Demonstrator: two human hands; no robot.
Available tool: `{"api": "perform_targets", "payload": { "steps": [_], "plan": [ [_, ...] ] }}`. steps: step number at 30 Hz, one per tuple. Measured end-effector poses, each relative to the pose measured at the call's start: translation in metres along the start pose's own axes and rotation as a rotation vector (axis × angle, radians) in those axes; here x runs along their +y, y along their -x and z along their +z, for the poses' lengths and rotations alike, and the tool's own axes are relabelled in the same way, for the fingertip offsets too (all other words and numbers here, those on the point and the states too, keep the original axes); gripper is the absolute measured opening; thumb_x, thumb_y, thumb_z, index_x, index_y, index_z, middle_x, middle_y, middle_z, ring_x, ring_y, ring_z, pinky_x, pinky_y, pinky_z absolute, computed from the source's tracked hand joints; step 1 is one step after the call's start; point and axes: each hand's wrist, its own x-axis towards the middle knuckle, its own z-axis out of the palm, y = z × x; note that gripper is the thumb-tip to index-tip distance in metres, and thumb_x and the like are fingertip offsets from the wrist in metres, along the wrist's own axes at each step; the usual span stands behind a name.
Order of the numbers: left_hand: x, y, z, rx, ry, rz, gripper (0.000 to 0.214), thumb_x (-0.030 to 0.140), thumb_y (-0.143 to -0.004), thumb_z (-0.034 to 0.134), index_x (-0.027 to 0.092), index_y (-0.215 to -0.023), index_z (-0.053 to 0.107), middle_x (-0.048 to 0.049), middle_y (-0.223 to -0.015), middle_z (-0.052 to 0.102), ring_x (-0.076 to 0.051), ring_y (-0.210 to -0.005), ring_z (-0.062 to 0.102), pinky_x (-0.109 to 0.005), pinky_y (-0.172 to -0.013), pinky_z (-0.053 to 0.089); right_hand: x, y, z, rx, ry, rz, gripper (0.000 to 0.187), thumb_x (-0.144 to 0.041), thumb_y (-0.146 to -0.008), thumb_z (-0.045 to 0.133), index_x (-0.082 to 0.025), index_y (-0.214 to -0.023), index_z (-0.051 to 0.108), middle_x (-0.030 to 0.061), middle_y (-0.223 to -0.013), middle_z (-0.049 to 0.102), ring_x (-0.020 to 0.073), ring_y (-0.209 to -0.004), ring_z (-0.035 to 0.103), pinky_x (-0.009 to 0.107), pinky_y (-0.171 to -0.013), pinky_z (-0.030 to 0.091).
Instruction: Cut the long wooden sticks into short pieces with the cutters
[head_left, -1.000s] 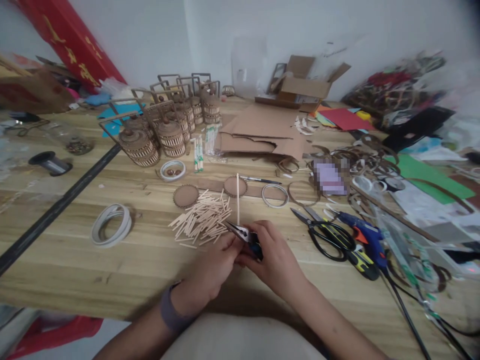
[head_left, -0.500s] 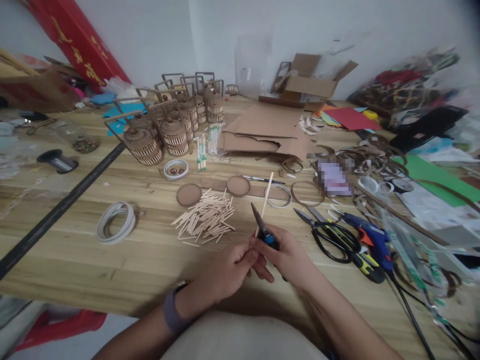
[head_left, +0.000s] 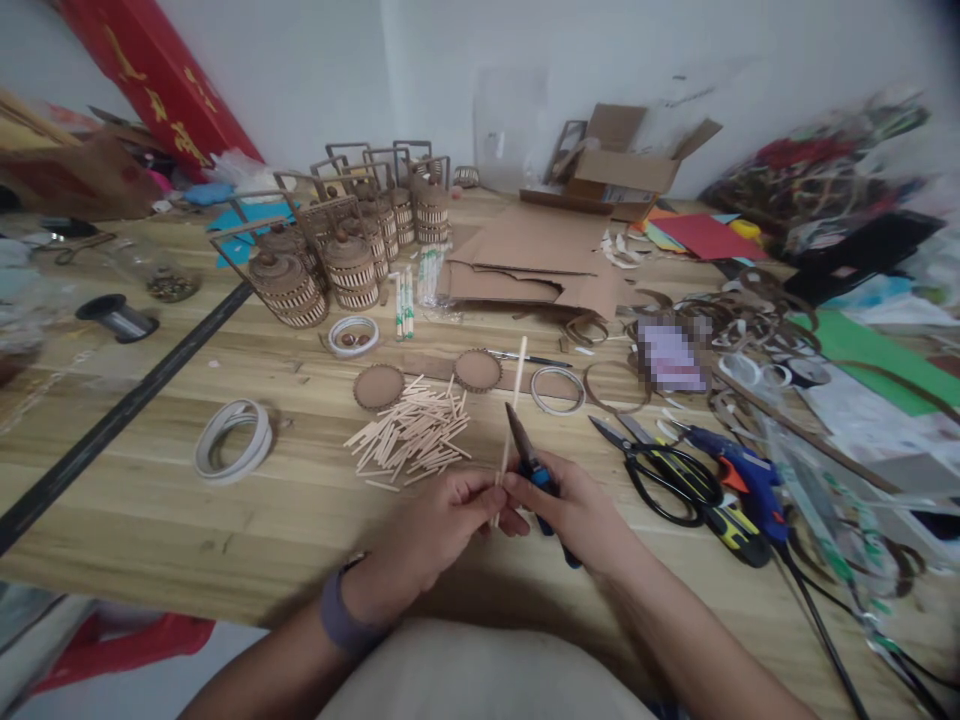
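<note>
My left hand (head_left: 450,520) pinches a thin wooden stick (head_left: 517,385) near its lower end; the stick stands nearly upright. Pliers with blue handles (head_left: 536,470) rest in my right hand (head_left: 581,505), their dark jaws pointing up beside the stick. The thumb tips of both hands meet close to the stick's lower part. Just beyond my hands lies a heap of short cut sticks (head_left: 412,435). Two round cardboard discs with toothed edges, a left disc (head_left: 379,387) and a right disc (head_left: 478,370), lie behind the heap.
Black-handled scissors (head_left: 667,480), a yellow-black cutter (head_left: 739,535) and a blue glue gun (head_left: 742,475) lie at right. White rings (head_left: 232,442) sit at left. Several small lidded baskets (head_left: 352,270) with tall handles stand behind. Torn cardboard (head_left: 525,250) lies at the back.
The stick has shifted left and stands more upright. My right hand and the pliers have moved slightly, with more of the blue handles showing.
</note>
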Motion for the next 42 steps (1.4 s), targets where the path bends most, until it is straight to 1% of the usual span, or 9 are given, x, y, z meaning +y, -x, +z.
{"api": "perform_targets", "payload": {
  "steps": [4,8,13,18,21,25,28,35,42],
  "plan": [
    [0.003,0.000,-0.007,0.208,0.086,0.071,0.031,0.049,-0.081,0.065,0.018,-0.076,0.068,-0.0031,-0.081,0.070,-0.019,-0.082,0.061,-0.028,-0.075,0.044,0.004,0.005,0.001,-0.027,-0.290,0.166,0.029,-0.045,-0.071,0.073,-0.019,-0.069,0.059,-0.0041,-0.056,0.053,0.0120,-0.054,0.049,0.025,-0.052,0.039],
    [0.009,-0.001,-0.004,0.072,0.244,0.067,0.031,0.049,-0.078,0.069,0.018,-0.075,0.067,-0.0029,-0.081,0.069,-0.017,-0.077,0.060,-0.030,-0.078,0.046,0.005,0.008,0.011,-0.239,-0.594,0.339,0.027,-0.032,-0.061,0.080,-0.017,-0.068,0.059,-0.0050,-0.054,0.053,0.0095,-0.050,0.049,0.024,-0.053,0.042],
    [0.012,0.001,0.002,0.056,0.343,-0.014,0.034,0.050,-0.076,0.072,0.016,-0.075,0.065,-0.0046,-0.090,0.069,-0.011,-0.059,0.053,-0.026,-0.057,0.043,0.005,0.016,0.018,-0.254,-0.712,0.419,0.029,-0.027,-0.060,0.078,-0.017,-0.081,0.062,-0.0029,-0.065,0.059,0.0109,-0.058,0.053,0.025,-0.057,0.046],
    [0.013,0.002,-0.003,0.142,0.300,0.036,0.036,0.052,-0.073,0.073,0.017,-0.074,0.064,-0.0056,-0.087,0.070,-0.022,-0.088,0.062,-0.032,-0.078,0.047,0.004,0.029,0.015,-0.202,-0.559,0.439,0.034,-0.033,-0.062,0.074,-0.019,-0.090,0.061,-0.0001,-0.080,0.059,0.0143,-0.068,0.055,0.028,-0.060,0.044],
    [0.014,0.001,-0.004,0.188,0.311,0.047,0.033,0.049,-0.073,0.074,0.018,-0.074,0.064,-0.0044,-0.084,0.070,-0.025,-0.101,0.062,-0.035,-0.094,0.042,0.005,0.031,0.015,-0.027,-0.202,0.261,0.031,-0.041,-0.068,0.070,-0.020,-0.088,0.058,-0.0010,-0.076,0.055,0.0154,-0.068,0.051,0.029,-0.062,0.040],
    [0.012,-0.001,0.000,0.266,0.409,-0.015,0.033,0.049,-0.072,0.075,0.019,-0.077,0.063,-0.0035,-0.086,0.070,-0.024,-0.099,0.064,-0.033,-0.088,0.045,0.009,0.024,0.016,0.318,0.274,-0.006,0.037,-0.042,-0.070,0.069,-0.021,-0.096,0.054,0.0024,-0.083,0.058,0.0215,-0.076,0.054,0.035,-0.071,0.045],
    [0.009,-0.002,0.005,0.219,0.460,-0.081,0.038,0.050,-0.073,0.075,0.017,-0.087,0.062,-0.0050,-0.087,0.071,-0.025,-0.095,0.066,-0.031,-0.077,0.046,0.013,0.017,0.017,0.410,0.389,-0.173,0.042,-0.038,-0.069,0.072,-0.021,-0.102,0.052,0.0067,-0.094,0.061,0.0251,-0.086,0.059,0.038,-0.076,0.048],
    [0.007,-0.003,0.014,0.143,0.457,-0.007,0.039,0.052,-0.075,0.073,0.016,-0.086,0.064,-0.0063,-0.084,0.072,-0.024,-0.092,0.066,-0.031,-0.081,0.045,0.014,0.006,0.020,0.386,0.464,-0.267,0.041,-0.034,-0.071,0.072,-0.022,-0.104,0.051,0.0086,-0.097,0.062,0.0271,-0.089,0.061,0.040,-0.079,0.049],
    [0.010,0.007,-0.004,0.198,0.144,-0.014,0.028,0.046,-0.084,0.062,0.018,-0.085,0.066,-0.0010,-0.071,0.070,-0.020,-0.080,0.062,-0.032,-0.082,0.042,-0.002,0.028,-0.015,0.028,0.322,0.051,0.029,-0.048,-0.082,0.058,-0.021,-0.094,0.059,0.0037,-0.083,0.062,0.0221,-0.078,0.056,0.035,-0.071,0.046]
  ]
}}
